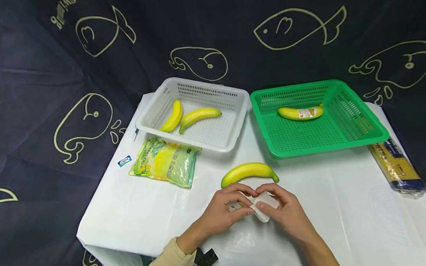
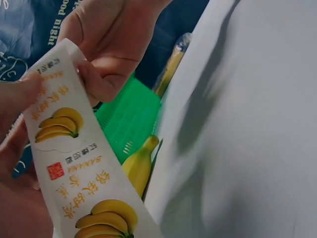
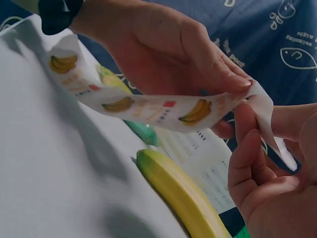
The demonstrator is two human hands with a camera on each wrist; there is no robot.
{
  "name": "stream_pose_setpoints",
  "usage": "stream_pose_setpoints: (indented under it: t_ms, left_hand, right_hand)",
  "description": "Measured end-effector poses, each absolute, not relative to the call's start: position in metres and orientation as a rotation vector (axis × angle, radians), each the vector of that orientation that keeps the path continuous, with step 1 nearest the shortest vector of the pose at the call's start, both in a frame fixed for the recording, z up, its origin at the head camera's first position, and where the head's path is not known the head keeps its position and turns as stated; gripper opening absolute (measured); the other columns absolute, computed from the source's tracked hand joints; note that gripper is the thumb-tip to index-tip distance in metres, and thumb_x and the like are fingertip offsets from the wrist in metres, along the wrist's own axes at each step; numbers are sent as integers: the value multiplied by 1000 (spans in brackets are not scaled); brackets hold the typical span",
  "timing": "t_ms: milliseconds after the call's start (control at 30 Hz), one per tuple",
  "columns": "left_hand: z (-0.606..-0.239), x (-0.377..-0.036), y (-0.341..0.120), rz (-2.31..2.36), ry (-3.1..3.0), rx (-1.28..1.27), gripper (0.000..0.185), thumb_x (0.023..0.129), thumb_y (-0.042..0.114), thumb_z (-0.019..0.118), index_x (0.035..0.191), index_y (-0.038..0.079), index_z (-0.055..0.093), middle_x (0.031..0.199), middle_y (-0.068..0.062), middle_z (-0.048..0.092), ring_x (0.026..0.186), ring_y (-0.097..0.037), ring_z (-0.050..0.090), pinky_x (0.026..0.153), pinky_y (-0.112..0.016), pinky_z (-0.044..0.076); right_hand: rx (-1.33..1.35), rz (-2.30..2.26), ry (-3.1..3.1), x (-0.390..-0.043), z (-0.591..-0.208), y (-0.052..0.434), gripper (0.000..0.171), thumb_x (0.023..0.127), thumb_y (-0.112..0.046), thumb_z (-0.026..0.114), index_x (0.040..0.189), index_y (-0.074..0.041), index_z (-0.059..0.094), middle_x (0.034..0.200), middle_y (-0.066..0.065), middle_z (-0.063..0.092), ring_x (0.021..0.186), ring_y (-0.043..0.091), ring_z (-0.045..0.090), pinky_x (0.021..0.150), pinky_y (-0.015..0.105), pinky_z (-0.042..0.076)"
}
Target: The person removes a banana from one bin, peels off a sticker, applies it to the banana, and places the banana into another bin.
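Both hands meet low in the middle of the head view over a white strip of banana stickers (image 1: pixel 263 207). My left hand (image 1: pixel 243 205), in a beige sleeve, pinches one end and my right hand (image 1: pixel 268 201) pinches the other. In the left wrist view the sticker strip (image 2: pixel 74 168) shows printed bananas and red text, with the right hand's fingers (image 2: pixel 106 74) curled on its top edge. In the right wrist view the strip (image 3: pixel 148 106) hangs stretched between the hands. A loose banana (image 1: pixel 248 172) lies on the table just beyond them.
A white basket (image 1: pixel 230 139) at the back left holds two bananas. A green basket (image 1: pixel 371 130) at the back right holds one labelled banana (image 1: pixel 300 112). A green-yellow packet (image 1: pixel 164 166), a small tag (image 1: pixel 124 161) and a spaghetti pack (image 1: pixel 396 167) lie on the white table cover (image 1: pixel 337 200).
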State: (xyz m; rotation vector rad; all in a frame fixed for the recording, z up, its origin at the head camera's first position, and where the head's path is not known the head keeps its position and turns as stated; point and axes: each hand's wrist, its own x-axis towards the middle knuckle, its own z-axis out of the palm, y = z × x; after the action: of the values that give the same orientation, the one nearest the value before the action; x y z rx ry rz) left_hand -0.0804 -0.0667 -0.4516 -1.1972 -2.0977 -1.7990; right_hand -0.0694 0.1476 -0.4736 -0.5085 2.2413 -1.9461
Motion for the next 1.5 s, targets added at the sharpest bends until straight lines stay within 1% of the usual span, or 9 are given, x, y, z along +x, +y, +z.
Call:
stream_pose_setpoints:
  t_ms: [33, 200, 267, 367, 567, 700, 1000, 1300, 1500]
  left_hand:
    - [-451, -81, -66, -1797, -2074, -1205, 15, 74, -5, 78, 85, 1, 70, 104, -12, 66, 100, -22, 61, 84, -30, 48]
    - [-451, -85, -65, -1742, -1982, -1234, 16, 72, -7, 79, 84, 0, 71, 90, -9, 70, 95, -23, 62, 87, -34, 48]
    - [-454, -86, -64, -1699, -1981, -1232, 16, 72, -8, 79, 83, 0, 70, 87, -9, 69, 91, -22, 63, 85, -33, 50]
    - [-463, -88, -64, -1626, -2006, -1215, 16, 73, -6, 79, 84, 2, 71, 85, -7, 68, 86, -17, 65, 81, -28, 51]
    - [-482, -92, -67, -1545, -2092, -1163, 9, 81, 4, 77, 89, 8, 74, 88, 1, 69, 87, -3, 63, 79, -20, 50]
    - [-483, -92, -67, -1515, -2132, -1160, 8, 85, 6, 73, 92, 9, 74, 91, 4, 69, 90, 0, 61, 79, -19, 49]
    - [-479, -91, -66, -1450, -2253, -1078, 8, 84, 6, 73, 90, 10, 74, 89, 7, 67, 85, 2, 60, 74, -15, 47]
    - [-482, -91, -66, -1398, -2328, -1066, 8, 84, 6, 72, 90, 10, 74, 88, 7, 67, 83, -1, 62, 74, -13, 47]
    - [-483, -91, -64, -1375, -2335, -1071, 8, 84, 7, 73, 91, 9, 73, 90, 5, 67, 84, 1, 61, 76, -13, 47]
  right_hand:
    - [-514, -1947, 2244, -69, -474, 147, 30, 88, -7, 70, 116, -14, 61, 111, 5, 62, 87, 15, 59, 83, 25, 45]
    - [-512, -2014, 2118, -67, -467, 140, 38, 91, 1, 64, 126, -7, 53, 117, 15, 55, 75, 15, 59, 60, 26, 51]
    - [-509, -2003, 2173, -65, -459, 137, 36, 92, 1, 62, 126, -6, 53, 118, 14, 55, 92, 21, 60, 70, 28, 52]
    - [-580, -1910, 2457, -61, -444, 134, 28, 90, 3, 64, 115, -9, 61, 113, 8, 59, 97, 21, 59, 77, 26, 49]
    - [-992, -1823, 2791, -56, -432, 125, 35, 69, 13, 76, 96, -7, 68, 96, 4, 64, 82, 16, 58, 71, 22, 45]
    - [-1087, -1799, 2911, -57, -440, 120, 36, 63, 13, 80, 92, -5, 68, 90, 1, 64, 73, 13, 57, 66, 20, 47]
    - [-1142, -1795, 3063, -61, -468, 120, 28, 65, 9, 80, 87, -7, 70, 87, 1, 65, 79, 18, 61, 78, 18, 46]
    - [-1095, -1696, 3067, -62, -475, 124, 31, 66, 9, 81, 87, -9, 67, 91, -2, 64, 80, 15, 58, 71, 22, 45]
    - [-1058, -1597, 3105, -63, -476, 126, 10, 84, -8, 74, 87, -10, 65, 95, -2, 63, 87, 16, 57, 81, 20, 42]
